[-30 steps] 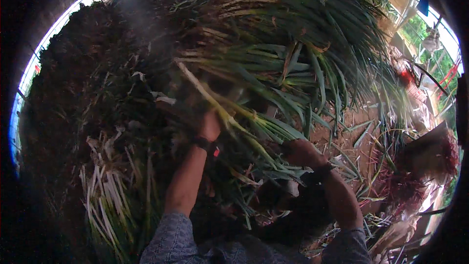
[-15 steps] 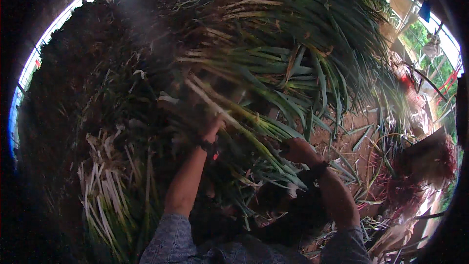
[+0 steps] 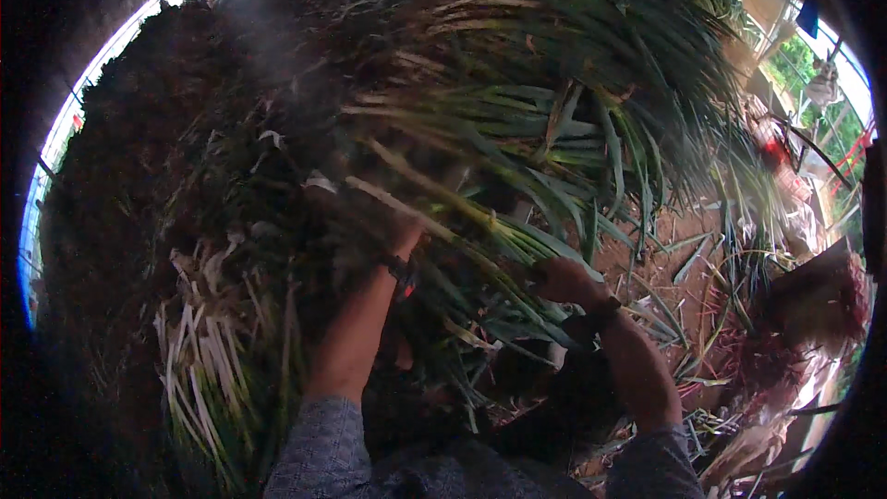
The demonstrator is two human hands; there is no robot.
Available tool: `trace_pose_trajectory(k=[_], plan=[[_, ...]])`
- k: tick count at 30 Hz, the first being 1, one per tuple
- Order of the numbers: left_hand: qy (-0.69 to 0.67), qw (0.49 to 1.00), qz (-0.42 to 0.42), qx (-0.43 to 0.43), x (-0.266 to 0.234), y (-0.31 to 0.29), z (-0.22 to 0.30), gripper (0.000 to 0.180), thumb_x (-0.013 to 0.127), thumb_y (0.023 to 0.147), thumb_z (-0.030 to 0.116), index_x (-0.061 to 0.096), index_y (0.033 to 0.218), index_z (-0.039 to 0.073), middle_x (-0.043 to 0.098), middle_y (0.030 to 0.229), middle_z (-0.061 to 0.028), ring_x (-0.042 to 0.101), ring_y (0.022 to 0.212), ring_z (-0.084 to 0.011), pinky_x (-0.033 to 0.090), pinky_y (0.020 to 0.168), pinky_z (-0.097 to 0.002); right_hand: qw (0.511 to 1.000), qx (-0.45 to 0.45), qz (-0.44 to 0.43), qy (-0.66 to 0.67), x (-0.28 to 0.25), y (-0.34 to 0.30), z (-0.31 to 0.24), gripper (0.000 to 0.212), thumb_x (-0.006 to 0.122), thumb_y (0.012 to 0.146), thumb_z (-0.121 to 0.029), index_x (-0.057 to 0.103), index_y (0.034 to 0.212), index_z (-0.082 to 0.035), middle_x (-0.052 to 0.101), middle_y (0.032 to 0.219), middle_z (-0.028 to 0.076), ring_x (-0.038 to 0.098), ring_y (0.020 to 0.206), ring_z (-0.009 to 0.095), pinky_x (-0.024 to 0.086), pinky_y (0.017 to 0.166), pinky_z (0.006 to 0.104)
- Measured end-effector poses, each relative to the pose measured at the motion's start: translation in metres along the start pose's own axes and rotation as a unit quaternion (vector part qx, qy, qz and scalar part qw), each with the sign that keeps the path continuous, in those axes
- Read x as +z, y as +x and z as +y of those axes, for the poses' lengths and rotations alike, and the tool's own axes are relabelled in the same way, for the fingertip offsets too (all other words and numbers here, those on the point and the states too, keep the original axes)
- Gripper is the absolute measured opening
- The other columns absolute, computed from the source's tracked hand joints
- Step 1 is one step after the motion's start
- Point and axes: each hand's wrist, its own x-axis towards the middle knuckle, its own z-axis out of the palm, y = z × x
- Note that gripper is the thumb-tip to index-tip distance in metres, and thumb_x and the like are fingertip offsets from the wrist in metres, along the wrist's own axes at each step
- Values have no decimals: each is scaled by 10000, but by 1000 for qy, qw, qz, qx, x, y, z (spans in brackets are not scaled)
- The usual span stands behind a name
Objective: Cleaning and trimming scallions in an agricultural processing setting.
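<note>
A long green onion [image 3: 374, 190] slants across the middle, its pale root end at upper left and its green leaves down to the right. My left hand [image 3: 405, 233] is closed round its pale stalk; the fingers are dark and partly blurred. At the leafy end my right hand [image 3: 568, 283] is curled closed against the leaves. What lies inside its fingers is hidden. Just beyond, a second yellowish-green stalk [image 3: 416, 176] lies nearly alongside. Both wrists carry dark bands.
A large heap of green onions [image 3: 591, 46] fills the far side, leaves toward the right. At the near left lies a bunch with white stalks [image 3: 205, 351]. Dark soil-coloured heaps [image 3: 157, 129] rise at left. Leaf scraps litter the brown ground [image 3: 679, 231]; a reddish stringy bundle [image 3: 832, 305] sits at right.
The held green onion's pale end has dropped slightly toward me, and its leaves have shifted by the right hand. Both hands stay nearly in place. The view has moved a little.
</note>
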Motion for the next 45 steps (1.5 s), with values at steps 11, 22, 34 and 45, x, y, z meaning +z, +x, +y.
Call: trace_pose_trajectory(k=[11,22,34,45], plan=[[-295,933,-92,-183,16,0,64,412,651,880,424,581,1166,135,507,907,21,483,773,-86,402,608,-285,999,-7,43,0,-23,-6,12,325,646,785,-334,661,988,-81,653,796,179,638,776,370,496,693,468],[-182,961,-202,-56,-35,-11,117,570,428,960,550,420,1349,134,524,1188,-39,522,1078,-177,480,877,-348,980,-25,178,79,-36,35,-55,306,635,805,-286,648,1050,-103,661,830,195,641,775,398,513,671,481],[-265,946,-184,13,7,-46,144,661,454,923,615,337,1410,183,449,1250,-14,489,1114,-190,436,938,-381,968,-56,229,90,-50,52,-74,373,637,826,-330,639,1148,-142,673,835,183,650,746,388,525,635,477],[-368,904,-205,-76,18,-46,141,267,601,898,378,594,971,121,607,859,-24,605,767,-156,501,710,-332,989,-1,143,47,-54,31,-60,321,632,836,-349,675,1051,-114,674,847,166,661,805,353,530,699,426]])
